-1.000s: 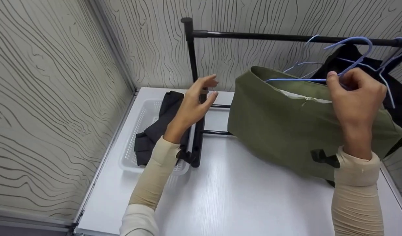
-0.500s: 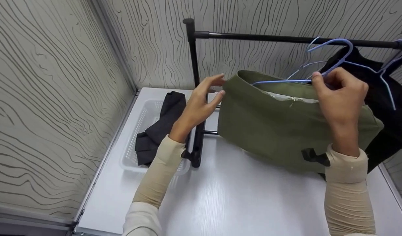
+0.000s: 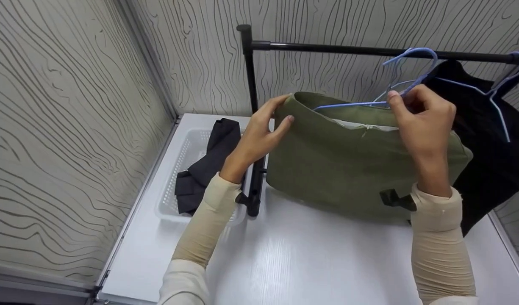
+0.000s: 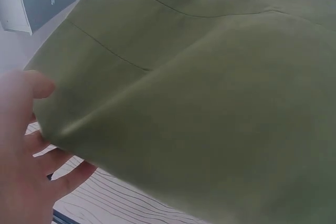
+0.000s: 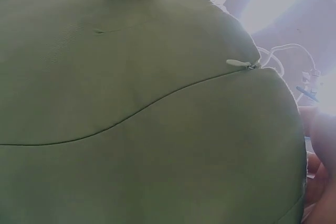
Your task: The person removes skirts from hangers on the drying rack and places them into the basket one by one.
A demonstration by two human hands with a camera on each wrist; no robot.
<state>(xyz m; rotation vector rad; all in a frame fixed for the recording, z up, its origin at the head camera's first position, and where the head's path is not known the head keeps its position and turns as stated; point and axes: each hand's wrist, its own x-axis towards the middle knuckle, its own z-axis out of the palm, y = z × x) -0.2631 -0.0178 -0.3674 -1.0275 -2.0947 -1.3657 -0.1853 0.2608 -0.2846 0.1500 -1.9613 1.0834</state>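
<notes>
An olive-green skirt (image 3: 327, 165) hangs in front of me, a small zip pull (image 3: 368, 126) at its white-edged opening. Inside that opening runs the bar of a blue clothes hanger (image 3: 424, 51). My right hand (image 3: 428, 123) pinches the hanger below its hook, right at the skirt's upper edge. My left hand (image 3: 257, 135) is spread about the skirt's left corner. In the left wrist view its thumb (image 4: 39, 84) overlaps the cloth's front, and the other fingertips (image 4: 79, 177) lie along the edge.
A black rack rail (image 3: 318, 47) crosses behind the skirt. Black clothing (image 3: 496, 131) hangs at its right on a light-blue hanger (image 3: 500, 110). At left, a white basket (image 3: 168, 212) holds dark folded cloth (image 3: 208, 165) on a white table (image 3: 276, 262).
My right hand has moved left with the hanger and skirt. The skirt's left corner has come between my left thumb and fingers; the left hand has shifted slightly right.
</notes>
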